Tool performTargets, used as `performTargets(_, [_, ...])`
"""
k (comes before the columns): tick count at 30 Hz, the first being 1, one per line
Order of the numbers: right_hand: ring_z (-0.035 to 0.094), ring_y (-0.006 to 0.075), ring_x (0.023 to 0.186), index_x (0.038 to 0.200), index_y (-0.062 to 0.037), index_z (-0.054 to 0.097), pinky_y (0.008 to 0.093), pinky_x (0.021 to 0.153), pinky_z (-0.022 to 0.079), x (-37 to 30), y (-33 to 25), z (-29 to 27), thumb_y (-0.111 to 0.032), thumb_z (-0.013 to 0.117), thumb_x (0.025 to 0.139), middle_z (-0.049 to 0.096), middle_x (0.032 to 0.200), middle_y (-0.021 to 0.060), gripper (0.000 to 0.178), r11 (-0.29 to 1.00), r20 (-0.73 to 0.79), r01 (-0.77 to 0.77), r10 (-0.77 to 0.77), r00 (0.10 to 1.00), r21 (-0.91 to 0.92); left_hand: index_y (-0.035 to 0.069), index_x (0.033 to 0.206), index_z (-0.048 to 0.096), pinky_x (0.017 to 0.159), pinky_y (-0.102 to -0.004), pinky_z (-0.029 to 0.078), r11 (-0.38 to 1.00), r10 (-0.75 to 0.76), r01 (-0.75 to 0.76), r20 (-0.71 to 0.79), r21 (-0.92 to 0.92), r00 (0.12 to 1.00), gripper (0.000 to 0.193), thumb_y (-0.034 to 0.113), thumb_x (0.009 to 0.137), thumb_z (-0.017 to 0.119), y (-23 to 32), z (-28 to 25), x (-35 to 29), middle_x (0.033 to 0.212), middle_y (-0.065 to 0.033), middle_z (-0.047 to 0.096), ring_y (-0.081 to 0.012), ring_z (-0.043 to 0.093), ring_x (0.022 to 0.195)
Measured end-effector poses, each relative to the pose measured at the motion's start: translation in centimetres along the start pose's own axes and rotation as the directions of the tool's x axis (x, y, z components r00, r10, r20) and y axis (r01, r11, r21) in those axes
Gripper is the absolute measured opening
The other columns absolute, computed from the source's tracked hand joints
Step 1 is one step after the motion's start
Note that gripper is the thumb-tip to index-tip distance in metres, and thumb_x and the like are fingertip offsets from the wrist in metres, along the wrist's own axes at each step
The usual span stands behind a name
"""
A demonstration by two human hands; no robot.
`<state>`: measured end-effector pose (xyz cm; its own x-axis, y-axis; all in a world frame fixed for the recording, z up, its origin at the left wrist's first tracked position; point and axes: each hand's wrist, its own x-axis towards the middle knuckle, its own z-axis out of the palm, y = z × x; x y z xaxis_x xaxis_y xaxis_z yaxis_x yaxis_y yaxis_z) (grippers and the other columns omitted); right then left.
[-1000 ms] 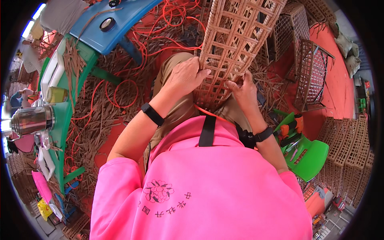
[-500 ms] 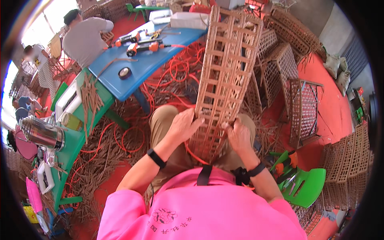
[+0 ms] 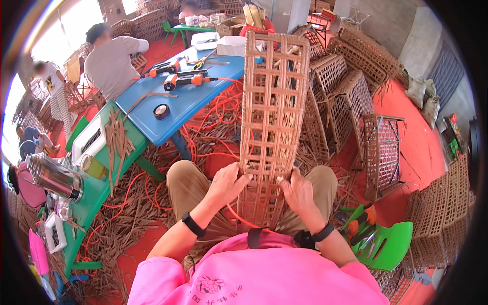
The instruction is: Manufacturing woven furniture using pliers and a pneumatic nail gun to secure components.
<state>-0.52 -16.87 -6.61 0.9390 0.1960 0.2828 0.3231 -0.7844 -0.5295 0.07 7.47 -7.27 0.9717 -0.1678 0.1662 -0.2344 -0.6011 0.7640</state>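
A long brown woven lattice basket [image 3: 269, 107] stands on end between my knees, one latticed side turned toward me. My left hand [image 3: 227, 186] grips its left edge low down, thumb laid on the front. At the same height my right hand [image 3: 297, 190] holds the right edge, thumb also on the front. The fingers behind the edges are mostly hidden. The basket's lower end sits close to my lap, partly behind my pink shirt, with an orange hose [image 3: 239, 217] crossing near it.
A blue table [image 3: 203, 96] carries cordless power tools [image 3: 189, 80] and a black tape roll [image 3: 161, 111]. The green table [image 3: 104, 170] holds a steel flask [image 3: 53, 175] and strips. Tools lie on a green chair [image 3: 391, 244] at right. Finished-looking baskets [image 3: 351, 104] are stacked behind; scraps litter the floor.
The basket has tipped more upright and swung slightly left, with its top lower in view. Both my hands sit a little lower, still holding its edges. My knees have spread apart.
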Motion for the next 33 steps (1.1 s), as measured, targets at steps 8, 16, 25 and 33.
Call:
performTargets(8, [0.064,0.0475,0.071,0.095,0.0038,0.053,0.0535,0.064,0.051,5.4,0.8,-2.7,-0.031,0.059,0.095,0.062,0.072,0.0303,0.035,0.999,-0.147,-0.024,0.020,0.989,-0.025,-0.005,0.090,0.060,0.082,-0.0533,0.047,0.999,0.029,-0.027,-0.100,0.017,0.995,0.041,0.036,0.090,0.061,3.8,-2.0,5.9,0.091,-0.0299,0.064,-0.0485,0.061,0.093])
performTargets(16, [0.059,0.0495,0.074,0.088,0.0055,0.048,0.0508,0.065,0.047,6.9,2.1,-4.3,-0.035,0.058,0.098,0.058,0.074,0.0319,0.043,0.996,-0.055,0.037,-0.033,0.998,0.083,-0.010,0.084,0.061,0.080,-0.0519,0.047,1.000,-0.014,0.014,0.038,0.013,0.999,0.053,0.043,0.089,0.060,4.4,-3.6,7.8,0.092,-0.0331,0.064,-0.0486,0.061,0.095])
performTargets(25, [0.063,0.0444,0.074,0.129,0.0092,0.048,0.0471,0.068,0.048,8.1,1.6,-4.0,-0.040,0.056,0.101,0.063,0.079,0.0275,0.057,0.900,-0.014,0.012,-0.007,1.000,0.436,-0.003,0.113,0.071,0.083,-0.0316,0.049,0.977,-0.022,0.054,0.157,-0.208,0.987,0.046,0.037,0.091,0.070,1.5,-4.8,9.2,0.099,-0.0048,0.071,-0.0116,0.061,0.092])
performTargets(33, [0.067,0.0448,0.089,0.146,0.0030,0.036,0.0461,0.074,0.053,10.9,3.0,-3.0,-0.044,0.051,0.104,0.068,0.096,0.0295,0.065,0.969,-0.220,0.236,-0.215,0.951,0.075,-0.006,0.103,0.064,0.078,-0.0394,0.049,0.993,0.051,-0.041,-0.090,0.110,0.995,0.055,0.046,0.087,0.071,1.9,-2.4,8.4,0.092,-0.0210,0.067,-0.0270,0.065,0.086])
